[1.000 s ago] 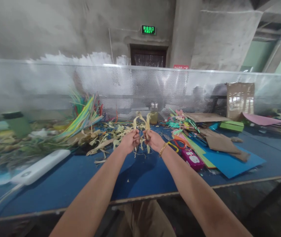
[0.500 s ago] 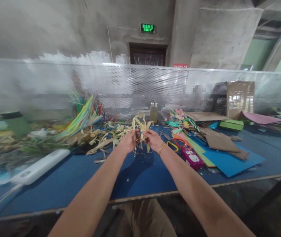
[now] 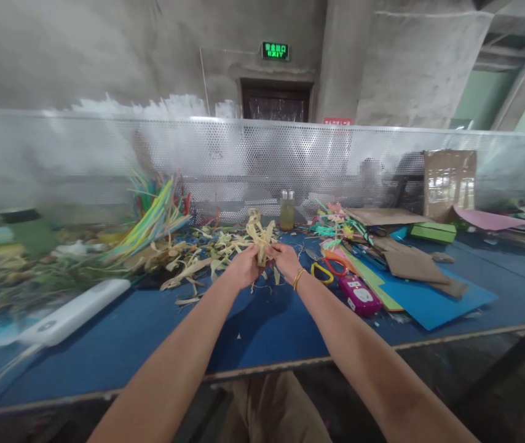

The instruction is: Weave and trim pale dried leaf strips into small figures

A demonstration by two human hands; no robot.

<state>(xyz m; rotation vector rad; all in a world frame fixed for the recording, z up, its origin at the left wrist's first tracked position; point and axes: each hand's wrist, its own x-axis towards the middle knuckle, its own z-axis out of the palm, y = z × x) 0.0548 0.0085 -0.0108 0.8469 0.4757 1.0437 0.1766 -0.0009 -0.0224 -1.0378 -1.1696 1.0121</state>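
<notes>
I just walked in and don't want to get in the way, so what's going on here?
A person holds a bunch of pale strips in the fingers of both hands, the left hand and the right hand close together over a blue table. More loose strips lie spread about beyond and to the left of them. A bottle stands behind the bunch, and a purple case lies to the right.

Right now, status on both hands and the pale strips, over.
Left hand and right hand: both pinching pale strips, ends splayed. Loose scraps scattered beyond and left. Purple case off to the right.
</notes>
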